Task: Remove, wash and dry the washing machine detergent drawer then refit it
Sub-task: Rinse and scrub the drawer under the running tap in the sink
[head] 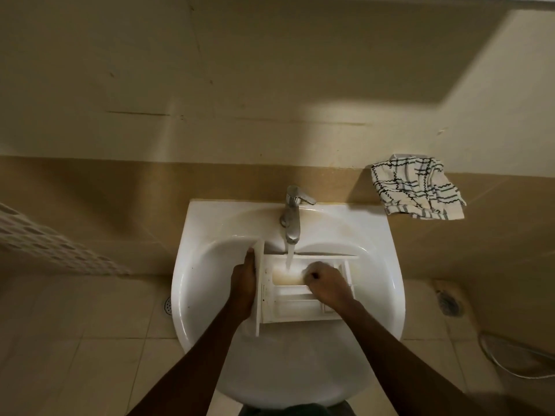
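Washing step. Your left hand [243, 283] grips the detergent drawer [288, 307] by its front panel; it sits in the sink [192, 265] under the running tap [292, 217]. Your right hand [326, 283] is curled inside a compartment, possibly scrubbing; blur hides any grip. Next: rinse, then the checked cloth [417, 187].

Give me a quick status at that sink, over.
Left grip holds drawer by its front panel. Right grip fisted inside drawer, under running tap. Nothing in the way; cloth hangs off to the right.

Facing a beige wall [270, 70] catching slanted light at upper right, standing over a pale tiled floor [90, 355] holding a round drain [167, 305] at left.
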